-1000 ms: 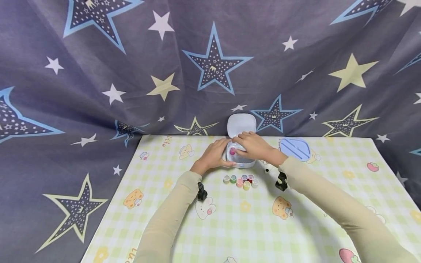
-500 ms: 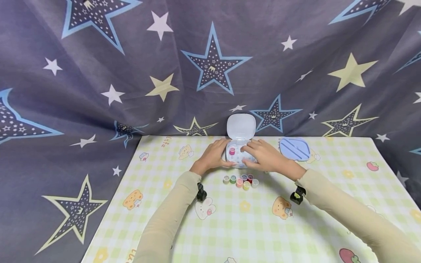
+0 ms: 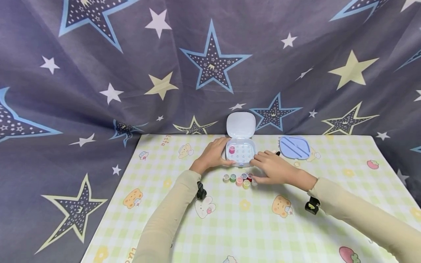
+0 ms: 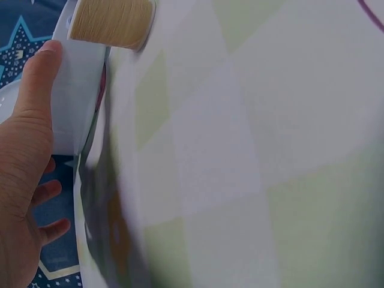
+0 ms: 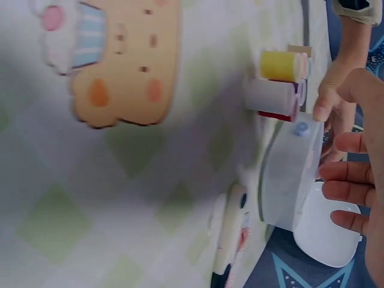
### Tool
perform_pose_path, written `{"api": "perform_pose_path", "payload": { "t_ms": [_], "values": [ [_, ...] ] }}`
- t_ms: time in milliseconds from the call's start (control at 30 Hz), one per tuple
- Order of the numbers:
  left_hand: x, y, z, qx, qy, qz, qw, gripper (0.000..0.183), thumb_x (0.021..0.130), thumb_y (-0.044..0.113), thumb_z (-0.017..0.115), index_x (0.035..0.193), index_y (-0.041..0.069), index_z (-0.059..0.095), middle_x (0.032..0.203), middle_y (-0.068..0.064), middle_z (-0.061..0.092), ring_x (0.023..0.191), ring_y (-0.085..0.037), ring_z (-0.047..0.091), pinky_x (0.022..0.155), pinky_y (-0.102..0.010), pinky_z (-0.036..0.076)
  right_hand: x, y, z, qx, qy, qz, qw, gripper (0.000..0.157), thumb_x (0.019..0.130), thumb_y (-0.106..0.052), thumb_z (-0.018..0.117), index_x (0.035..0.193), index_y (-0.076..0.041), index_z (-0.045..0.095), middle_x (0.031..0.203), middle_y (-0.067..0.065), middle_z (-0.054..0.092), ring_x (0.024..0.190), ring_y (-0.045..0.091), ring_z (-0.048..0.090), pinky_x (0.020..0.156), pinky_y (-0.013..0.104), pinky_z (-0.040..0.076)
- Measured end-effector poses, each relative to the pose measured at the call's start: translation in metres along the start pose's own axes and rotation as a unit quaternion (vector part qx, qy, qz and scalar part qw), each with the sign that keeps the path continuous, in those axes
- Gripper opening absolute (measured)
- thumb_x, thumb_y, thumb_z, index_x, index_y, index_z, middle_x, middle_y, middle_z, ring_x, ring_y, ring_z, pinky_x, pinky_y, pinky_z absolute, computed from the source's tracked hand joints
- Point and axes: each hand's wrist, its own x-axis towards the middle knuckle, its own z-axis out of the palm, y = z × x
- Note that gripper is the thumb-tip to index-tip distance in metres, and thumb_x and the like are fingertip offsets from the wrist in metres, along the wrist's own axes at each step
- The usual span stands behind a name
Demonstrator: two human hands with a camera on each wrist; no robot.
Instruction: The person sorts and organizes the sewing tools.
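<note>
1. At six o'clock of the open pale plastic box, seven small upright thread spools cluster, strung from nine to three o'clock; the right hand is nearer, with them at its nine o'clock.
2. The right hand's thumb and fingers are parted, nothing visibly held; whether the thumb touches the whitish end spool, I cannot tell.
3. The left hand grips the box's nine o'clock side.
4. Also: one pink spool inside, at ten o'clock; one flat blue plastic tray; one slim white-and-black pen-shaped thing.
</note>
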Motion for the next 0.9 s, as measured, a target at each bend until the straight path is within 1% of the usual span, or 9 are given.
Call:
{"api": "perform_pose_path", "payload": {
  "t_ms": [100, 200, 433, 600, 767, 900],
  "values": [
    [0.0, 0.001, -0.001, -0.001, -0.006, -0.003, 1.0, 0.107, 0.074, 0.061, 0.084, 0.156, 0.01, 0.037, 0.15, -0.009, 0.049, 0.136, -0.029, 0.049, 0.113, -0.046, 0.043, -0.007, -0.001, 0.003, -0.002, -0.001, -0.003, 1.0, 0.031, 0.088, -0.039, 0.073, 0.102, -0.013, 0.065, 0.087, -0.004, 0.055, 0.08, 0.014, 0.05, 0.074, 0.034, 0.045],
    [0.001, 0.002, -0.002, -0.004, -0.008, -0.006, 0.9999, 0.108, 0.074, 0.06, 0.085, 0.156, 0.01, 0.037, 0.15, -0.01, 0.049, 0.137, -0.029, 0.048, 0.114, -0.047, 0.042, -0.012, -0.001, 0.007, -0.005, 0.0, -0.008, 1.0, 0.029, 0.087, -0.038, 0.073, 0.099, -0.013, 0.064, 0.087, -0.004, 0.052, 0.078, 0.014, 0.047, 0.071, 0.032, 0.042],
    [0.0, 0.001, -0.002, 0.002, -0.012, -0.012, 0.9999, 0.108, 0.074, 0.061, 0.084, 0.156, 0.01, 0.036, 0.152, -0.01, 0.048, 0.139, -0.029, 0.047, 0.116, -0.047, 0.041, -0.02, -0.003, 0.022, -0.03, -0.009, -0.027, 0.999, 0.033, 0.086, -0.044, 0.071, 0.099, -0.015, 0.063, 0.086, -0.003, 0.05, 0.083, 0.018, 0.047, 0.077, 0.035, 0.04],
    [0.0, 0.002, -0.002, 0.0, -0.016, -0.014, 0.9998, 0.109, 0.074, 0.061, 0.084, 0.157, 0.01, 0.036, 0.152, -0.01, 0.047, 0.139, -0.029, 0.046, 0.117, -0.047, 0.04, -0.023, -0.004, 0.031, -0.052, 0.0, -0.035, 0.998, 0.033, 0.087, -0.046, 0.069, 0.098, -0.016, 0.062, 0.085, -0.003, 0.05, 0.083, 0.019, 0.047, 0.078, 0.036, 0.039],
    [0.0, 0.003, -0.003, -0.002, -0.021, -0.017, 0.9996, 0.109, 0.074, 0.061, 0.084, 0.158, 0.011, 0.034, 0.154, -0.009, 0.046, 0.14, -0.029, 0.045, 0.117, -0.046, 0.039, -0.022, -0.005, 0.033, -0.062, 0.009, -0.038, 0.997, 0.032, 0.088, -0.046, 0.067, 0.096, -0.016, 0.061, 0.083, -0.003, 0.05, 0.081, 0.019, 0.046, 0.077, 0.036, 0.038],
    [0.0, 0.003, -0.003, 0.002, -0.016, -0.013, 0.9998, 0.109, 0.074, 0.061, 0.084, 0.157, 0.01, 0.036, 0.153, -0.01, 0.047, 0.14, -0.029, 0.046, 0.117, -0.046, 0.04, -0.022, -0.006, 0.034, -0.059, 0.011, -0.037, 0.997, 0.031, 0.088, -0.045, 0.068, 0.094, -0.016, 0.061, 0.082, -0.003, 0.049, 0.08, 0.018, 0.045, 0.077, 0.036, 0.038]
  ]
}}
